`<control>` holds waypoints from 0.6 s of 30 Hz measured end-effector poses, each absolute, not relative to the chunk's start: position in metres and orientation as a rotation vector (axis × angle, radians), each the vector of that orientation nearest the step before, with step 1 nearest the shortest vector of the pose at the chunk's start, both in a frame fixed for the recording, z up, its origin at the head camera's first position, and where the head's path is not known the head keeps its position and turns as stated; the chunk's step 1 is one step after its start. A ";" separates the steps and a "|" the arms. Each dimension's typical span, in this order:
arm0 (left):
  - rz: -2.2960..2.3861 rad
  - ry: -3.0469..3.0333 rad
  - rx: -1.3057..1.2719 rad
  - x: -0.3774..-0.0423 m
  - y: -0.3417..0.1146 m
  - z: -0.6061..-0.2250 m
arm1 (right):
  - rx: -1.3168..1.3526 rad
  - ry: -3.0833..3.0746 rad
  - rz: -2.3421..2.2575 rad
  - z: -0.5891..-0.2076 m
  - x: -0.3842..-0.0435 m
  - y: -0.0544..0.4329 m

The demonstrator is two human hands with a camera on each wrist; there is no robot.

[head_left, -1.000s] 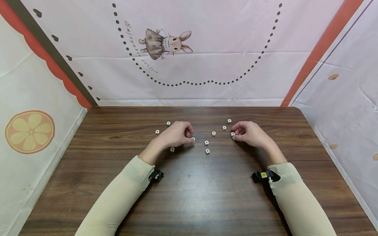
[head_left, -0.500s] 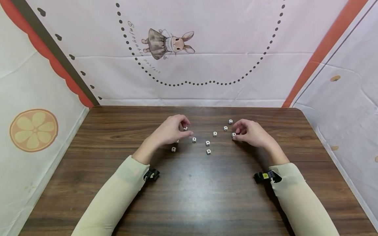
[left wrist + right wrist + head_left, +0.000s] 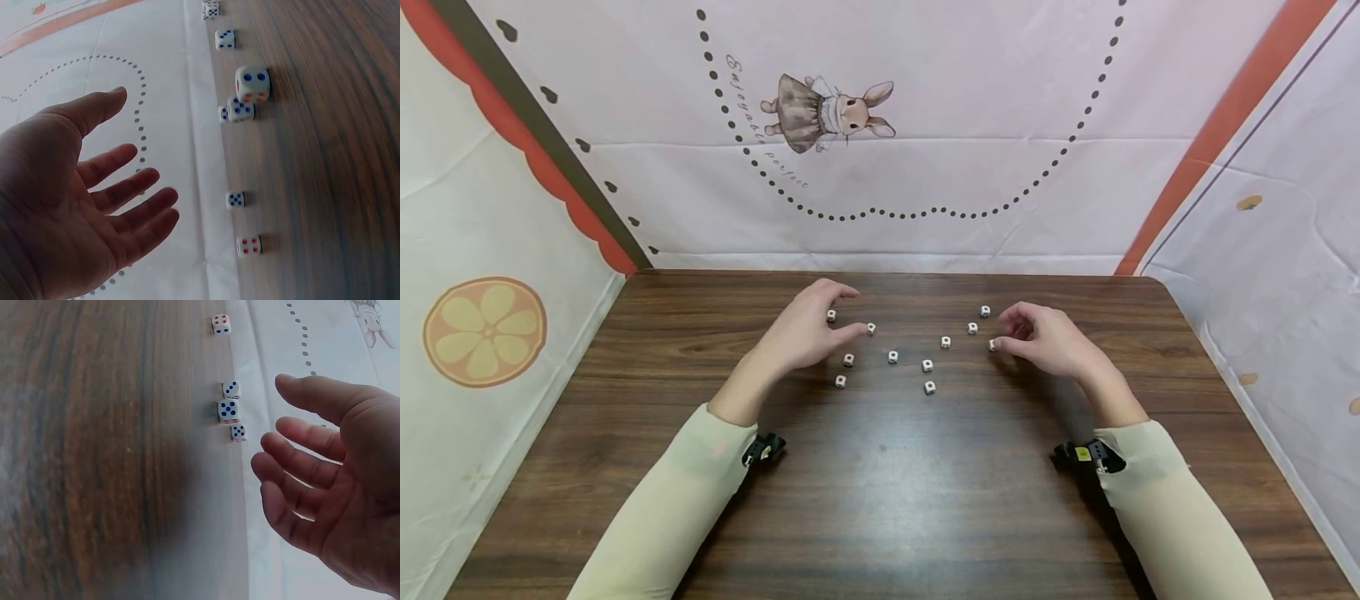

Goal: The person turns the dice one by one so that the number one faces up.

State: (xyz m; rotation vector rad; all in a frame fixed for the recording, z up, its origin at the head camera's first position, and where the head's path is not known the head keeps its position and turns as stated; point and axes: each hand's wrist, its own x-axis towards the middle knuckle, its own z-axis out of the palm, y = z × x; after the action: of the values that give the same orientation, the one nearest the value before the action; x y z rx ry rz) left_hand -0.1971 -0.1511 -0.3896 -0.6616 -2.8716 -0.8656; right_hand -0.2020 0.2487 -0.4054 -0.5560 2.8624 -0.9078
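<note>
My left hand [image 3: 801, 332] hovers over the left part of the table with thumb and fingers spread, as the left wrist view also shows. One white die [image 3: 831, 316] shows in the gap between thumb and fingers, and another die [image 3: 871, 329] sits just past the thumb tip. At the right, my right hand [image 3: 1047, 340] hangs with fingers loosely bent and nothing in them in the right wrist view. Its thumb tip partly covers a die [image 3: 992, 345]; whether they touch I cannot tell.
Several more dice lie scattered across the brown wooden table [image 3: 880, 483], among them a middle die [image 3: 892, 357], a nearer die [image 3: 930, 388] and a far right die [image 3: 985, 312]. A printed cloth [image 3: 962, 167] hangs behind the far edge, with cloth on both sides.
My left hand has moved left and away from the middle dice, spreading its fingers and uncovering dice it had hidden. My right hand has stayed almost in place, its thumb and fingertips slightly further apart.
</note>
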 end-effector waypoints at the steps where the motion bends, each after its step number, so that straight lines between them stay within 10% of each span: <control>1: -0.849 -2.870 -0.655 -0.196 -0.153 -0.390 | -0.558 2.868 -0.893 -0.405 -0.201 0.249; 18: -0.494 -2.894 -0.419 -0.178 -0.190 -0.397 | -0.519 3.079 -0.507 -0.397 -0.188 0.252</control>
State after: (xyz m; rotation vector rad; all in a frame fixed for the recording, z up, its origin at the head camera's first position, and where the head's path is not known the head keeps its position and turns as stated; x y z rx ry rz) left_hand -0.1785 -0.1899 -0.3969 -0.4190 -2.8935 -0.4938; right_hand -0.1881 0.2518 -0.3970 -0.5193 3.0787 -0.5069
